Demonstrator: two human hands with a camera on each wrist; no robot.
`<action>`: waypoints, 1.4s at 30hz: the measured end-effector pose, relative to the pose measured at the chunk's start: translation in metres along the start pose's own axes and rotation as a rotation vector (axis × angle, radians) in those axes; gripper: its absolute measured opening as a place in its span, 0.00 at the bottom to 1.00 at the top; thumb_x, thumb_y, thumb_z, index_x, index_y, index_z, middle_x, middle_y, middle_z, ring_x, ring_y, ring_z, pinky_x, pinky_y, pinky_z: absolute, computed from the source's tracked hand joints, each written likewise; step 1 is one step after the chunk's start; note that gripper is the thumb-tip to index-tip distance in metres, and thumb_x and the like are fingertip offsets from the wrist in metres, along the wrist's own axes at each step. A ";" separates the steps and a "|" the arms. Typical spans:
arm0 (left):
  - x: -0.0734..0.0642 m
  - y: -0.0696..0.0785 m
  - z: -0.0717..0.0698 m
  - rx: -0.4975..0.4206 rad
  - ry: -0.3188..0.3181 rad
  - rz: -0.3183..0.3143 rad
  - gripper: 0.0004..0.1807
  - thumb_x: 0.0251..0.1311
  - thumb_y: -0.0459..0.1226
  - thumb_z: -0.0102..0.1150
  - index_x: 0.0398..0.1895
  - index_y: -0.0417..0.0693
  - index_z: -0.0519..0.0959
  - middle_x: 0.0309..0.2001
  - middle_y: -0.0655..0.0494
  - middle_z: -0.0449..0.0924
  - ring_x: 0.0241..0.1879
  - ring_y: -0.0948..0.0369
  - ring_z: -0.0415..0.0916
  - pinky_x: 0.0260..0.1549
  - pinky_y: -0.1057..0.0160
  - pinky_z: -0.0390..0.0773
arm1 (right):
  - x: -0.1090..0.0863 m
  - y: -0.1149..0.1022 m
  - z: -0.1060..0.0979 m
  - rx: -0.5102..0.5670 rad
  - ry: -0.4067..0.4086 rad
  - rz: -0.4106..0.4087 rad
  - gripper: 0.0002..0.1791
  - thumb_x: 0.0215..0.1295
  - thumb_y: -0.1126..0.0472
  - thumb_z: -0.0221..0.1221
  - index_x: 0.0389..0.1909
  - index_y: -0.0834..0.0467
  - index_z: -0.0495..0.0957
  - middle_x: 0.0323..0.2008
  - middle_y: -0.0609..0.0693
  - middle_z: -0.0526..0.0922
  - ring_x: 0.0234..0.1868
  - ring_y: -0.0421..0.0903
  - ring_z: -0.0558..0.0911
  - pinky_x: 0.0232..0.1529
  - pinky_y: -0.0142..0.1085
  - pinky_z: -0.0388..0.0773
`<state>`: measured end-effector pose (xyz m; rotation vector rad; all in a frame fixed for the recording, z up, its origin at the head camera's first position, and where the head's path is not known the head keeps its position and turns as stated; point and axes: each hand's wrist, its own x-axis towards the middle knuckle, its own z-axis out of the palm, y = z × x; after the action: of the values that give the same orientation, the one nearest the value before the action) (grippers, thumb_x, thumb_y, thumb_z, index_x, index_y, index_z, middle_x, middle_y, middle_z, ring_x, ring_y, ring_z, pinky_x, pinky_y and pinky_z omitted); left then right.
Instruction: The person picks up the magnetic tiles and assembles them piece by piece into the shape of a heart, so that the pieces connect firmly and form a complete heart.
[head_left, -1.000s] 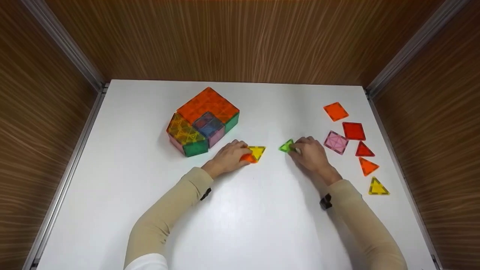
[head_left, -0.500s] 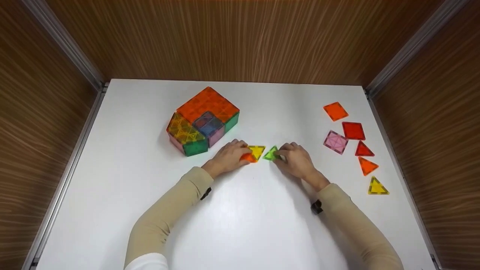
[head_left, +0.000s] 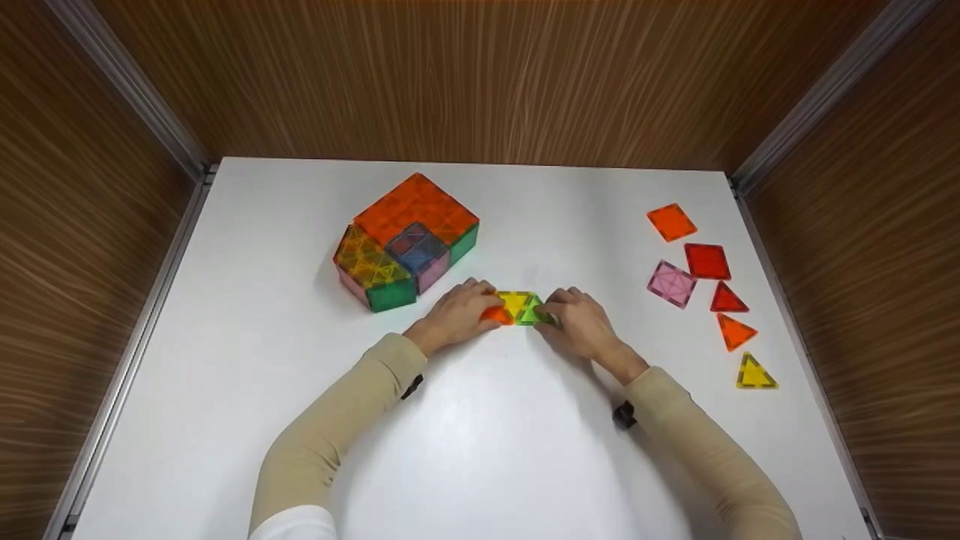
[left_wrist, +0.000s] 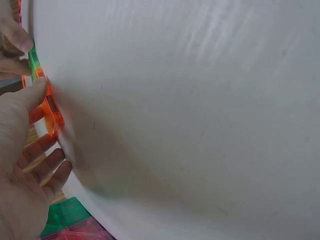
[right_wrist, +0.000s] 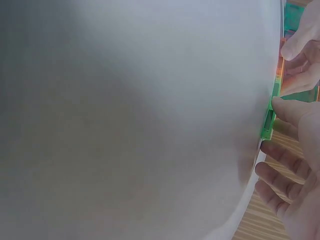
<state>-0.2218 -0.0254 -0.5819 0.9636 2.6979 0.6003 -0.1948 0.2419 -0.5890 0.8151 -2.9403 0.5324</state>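
In the head view, a row of three translucent triangle magnetic tiles lies flat on the white table. My left hand (head_left: 454, 313) pinches the orange triangle tile (head_left: 496, 316) at the row's left end, thumb on its near edge. The yellow triangle tile (head_left: 513, 301) sits in the middle, point toward me. At the right, my right hand (head_left: 585, 322) pinches the green triangle tile (head_left: 529, 313), its slanted side right against the yellow one. The left wrist view shows the orange tile's edge (left_wrist: 53, 117) under the thumb; the right wrist view shows the green tile's edge (right_wrist: 268, 122) likewise.
Left of the hands stands a low box-like build (head_left: 416, 202) of orange, yellow, blue, green and pink tiles. Along the right side lie an orange square (head_left: 672, 223), a red square (head_left: 707, 262), a pink square (head_left: 672, 284) and several triangles (head_left: 736, 332). Wooden panels (head_left: 480, 82) enclose the table.
My right hand has slid left with the green triangle tile, closing the gap to the yellow one. My left hand has stayed still on the orange tile.
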 end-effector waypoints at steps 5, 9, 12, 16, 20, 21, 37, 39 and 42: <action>0.000 0.000 0.000 0.000 -0.006 -0.006 0.23 0.74 0.48 0.63 0.66 0.47 0.82 0.67 0.46 0.76 0.63 0.48 0.72 0.67 0.48 0.76 | -0.001 0.001 -0.001 0.012 -0.007 0.001 0.15 0.67 0.57 0.72 0.53 0.56 0.90 0.47 0.57 0.88 0.44 0.54 0.81 0.47 0.48 0.82; -0.002 0.000 -0.001 -0.023 -0.023 -0.029 0.24 0.74 0.47 0.63 0.67 0.48 0.80 0.69 0.45 0.74 0.65 0.48 0.71 0.70 0.48 0.74 | -0.004 0.003 0.000 0.028 -0.001 -0.002 0.15 0.67 0.58 0.72 0.53 0.55 0.90 0.47 0.56 0.88 0.45 0.54 0.81 0.47 0.48 0.83; -0.006 0.000 -0.001 -0.037 -0.036 -0.046 0.25 0.74 0.47 0.62 0.69 0.49 0.79 0.70 0.46 0.72 0.68 0.47 0.70 0.74 0.47 0.71 | -0.010 0.006 -0.001 0.051 0.002 0.000 0.15 0.67 0.58 0.71 0.53 0.55 0.89 0.48 0.55 0.88 0.45 0.54 0.82 0.47 0.47 0.83; -0.010 -0.002 -0.002 -0.054 -0.046 -0.052 0.25 0.75 0.47 0.61 0.71 0.51 0.78 0.71 0.47 0.72 0.69 0.48 0.69 0.74 0.47 0.70 | -0.023 0.014 -0.008 0.082 0.010 0.028 0.18 0.67 0.58 0.71 0.56 0.57 0.88 0.48 0.56 0.88 0.46 0.54 0.82 0.46 0.49 0.82; -0.013 -0.004 -0.002 -0.063 -0.033 -0.031 0.24 0.76 0.45 0.60 0.71 0.50 0.78 0.70 0.46 0.74 0.68 0.49 0.70 0.73 0.49 0.72 | -0.045 0.031 -0.020 0.108 0.046 0.098 0.20 0.67 0.57 0.71 0.58 0.59 0.86 0.51 0.57 0.87 0.50 0.56 0.83 0.52 0.51 0.83; -0.014 -0.005 -0.001 -0.068 -0.024 -0.022 0.24 0.76 0.45 0.60 0.71 0.50 0.78 0.69 0.46 0.75 0.67 0.49 0.70 0.72 0.48 0.72 | -0.051 0.037 -0.024 0.116 0.061 0.122 0.21 0.67 0.57 0.71 0.59 0.60 0.86 0.51 0.58 0.87 0.52 0.57 0.83 0.54 0.52 0.83; -0.016 -0.006 0.001 -0.060 -0.015 -0.033 0.22 0.77 0.45 0.58 0.70 0.50 0.79 0.69 0.47 0.76 0.68 0.50 0.70 0.73 0.49 0.71 | -0.163 0.137 -0.081 -0.086 0.111 0.537 0.29 0.70 0.55 0.67 0.67 0.65 0.76 0.61 0.71 0.75 0.58 0.70 0.73 0.55 0.70 0.75; -0.016 -0.006 0.001 -0.063 -0.016 -0.034 0.22 0.78 0.45 0.58 0.70 0.51 0.79 0.69 0.47 0.76 0.68 0.50 0.70 0.73 0.49 0.71 | -0.173 0.144 -0.084 -0.067 0.102 0.575 0.30 0.71 0.54 0.66 0.69 0.64 0.75 0.63 0.72 0.73 0.57 0.70 0.72 0.53 0.70 0.75; -0.015 -0.005 0.001 -0.067 -0.018 -0.035 0.22 0.78 0.44 0.58 0.69 0.50 0.79 0.70 0.47 0.75 0.68 0.49 0.70 0.73 0.49 0.71 | -0.185 0.154 -0.087 -0.052 0.094 0.606 0.31 0.73 0.52 0.64 0.70 0.63 0.75 0.64 0.73 0.72 0.57 0.71 0.71 0.52 0.71 0.76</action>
<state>-0.2126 -0.0386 -0.5841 0.8990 2.6551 0.6673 -0.1176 0.4861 -0.5807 -0.1267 -3.0584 0.4912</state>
